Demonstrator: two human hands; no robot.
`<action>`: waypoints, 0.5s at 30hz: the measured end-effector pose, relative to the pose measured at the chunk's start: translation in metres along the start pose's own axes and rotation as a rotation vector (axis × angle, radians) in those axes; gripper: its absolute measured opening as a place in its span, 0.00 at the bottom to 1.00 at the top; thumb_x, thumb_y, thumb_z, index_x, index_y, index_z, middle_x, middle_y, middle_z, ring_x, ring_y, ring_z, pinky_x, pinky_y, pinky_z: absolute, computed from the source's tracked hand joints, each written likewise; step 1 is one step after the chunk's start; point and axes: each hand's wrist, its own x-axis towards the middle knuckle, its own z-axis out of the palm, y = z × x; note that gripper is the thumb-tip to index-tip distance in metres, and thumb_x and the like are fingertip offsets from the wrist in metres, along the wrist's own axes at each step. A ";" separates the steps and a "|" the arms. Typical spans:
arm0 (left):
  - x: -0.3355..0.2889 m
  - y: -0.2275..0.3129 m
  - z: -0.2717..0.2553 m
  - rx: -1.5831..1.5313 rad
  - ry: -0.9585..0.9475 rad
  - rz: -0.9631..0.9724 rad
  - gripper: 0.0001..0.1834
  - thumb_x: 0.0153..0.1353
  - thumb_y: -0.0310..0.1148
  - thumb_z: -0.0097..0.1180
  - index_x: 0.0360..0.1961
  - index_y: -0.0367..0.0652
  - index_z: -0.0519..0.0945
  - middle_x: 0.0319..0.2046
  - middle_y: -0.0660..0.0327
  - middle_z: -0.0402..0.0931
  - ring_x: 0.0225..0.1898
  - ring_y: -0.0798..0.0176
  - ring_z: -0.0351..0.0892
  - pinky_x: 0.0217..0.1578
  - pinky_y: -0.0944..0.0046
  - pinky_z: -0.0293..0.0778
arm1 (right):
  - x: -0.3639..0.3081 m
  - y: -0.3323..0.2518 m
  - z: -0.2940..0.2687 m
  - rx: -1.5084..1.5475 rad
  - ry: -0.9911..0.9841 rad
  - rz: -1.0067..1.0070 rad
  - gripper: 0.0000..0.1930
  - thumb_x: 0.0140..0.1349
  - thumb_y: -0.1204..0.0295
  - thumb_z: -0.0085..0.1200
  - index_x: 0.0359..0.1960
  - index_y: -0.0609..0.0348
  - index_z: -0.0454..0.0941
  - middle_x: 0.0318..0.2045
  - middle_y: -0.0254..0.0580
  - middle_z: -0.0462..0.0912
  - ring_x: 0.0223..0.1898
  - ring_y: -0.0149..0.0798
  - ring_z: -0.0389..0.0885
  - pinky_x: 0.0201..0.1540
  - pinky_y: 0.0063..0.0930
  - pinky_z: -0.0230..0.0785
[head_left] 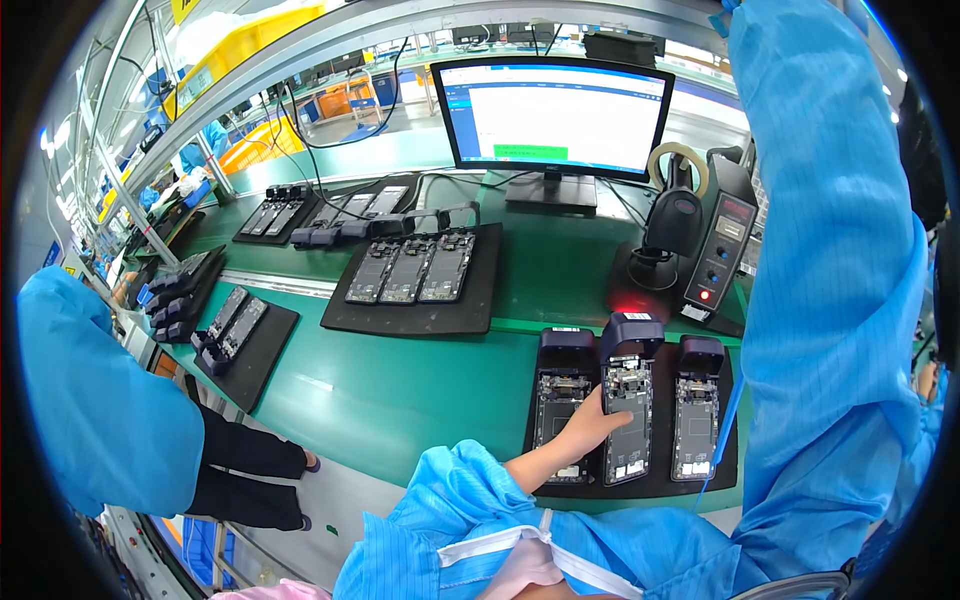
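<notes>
My left hand (594, 424) is closed around the left edge of an opened phone (628, 440), its thumb lying over the front. This phone shows bare circuit boards and a dark block with a pale label at its far end. It sits slightly farther forward than two similar phones, one on its left (557, 400) and one on its right (696, 425), on a black mat (660, 488). My right arm (820, 250) is raised along the right side in a blue sleeve; its hand is beyond the top edge.
A handheld scanner on a stand (672, 222) casts red light near the held phone. Beside it stands a dark control box (722, 250); behind is a monitor (555, 115). Another black mat (400, 318) carries three opened phones. A person in blue (100, 390) stands at left.
</notes>
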 end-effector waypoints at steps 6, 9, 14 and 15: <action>0.000 0.001 -0.001 -0.002 -0.008 0.018 0.25 0.49 0.24 0.55 0.48 0.35 0.61 0.42 0.56 0.70 0.44 0.65 0.70 0.46 0.65 0.65 | 0.007 0.005 0.002 -0.025 -0.002 0.009 0.30 0.56 0.48 0.34 0.32 0.67 0.76 0.32 0.58 0.77 0.37 0.54 0.73 0.42 0.39 0.62; -0.003 0.008 0.001 0.030 0.007 -0.022 0.25 0.49 0.24 0.54 0.48 0.35 0.61 0.42 0.56 0.70 0.44 0.65 0.69 0.47 0.65 0.65 | 0.010 0.006 0.005 -0.034 -0.004 0.018 0.30 0.56 0.47 0.34 0.32 0.68 0.76 0.32 0.58 0.77 0.37 0.54 0.73 0.42 0.39 0.62; -0.003 0.006 0.001 -0.008 -0.001 -0.004 0.25 0.48 0.24 0.55 0.49 0.35 0.61 0.42 0.56 0.70 0.44 0.65 0.70 0.46 0.65 0.65 | 0.013 0.005 0.004 -0.065 0.000 0.018 0.31 0.56 0.47 0.34 0.33 0.68 0.76 0.33 0.58 0.77 0.38 0.54 0.73 0.43 0.39 0.62; -0.003 0.006 0.000 -0.009 0.001 -0.004 0.25 0.48 0.24 0.55 0.49 0.35 0.61 0.42 0.56 0.70 0.44 0.65 0.70 0.46 0.65 0.65 | 0.012 0.003 0.004 -0.067 0.014 0.029 0.31 0.56 0.47 0.34 0.34 0.68 0.75 0.34 0.58 0.76 0.39 0.54 0.73 0.43 0.39 0.62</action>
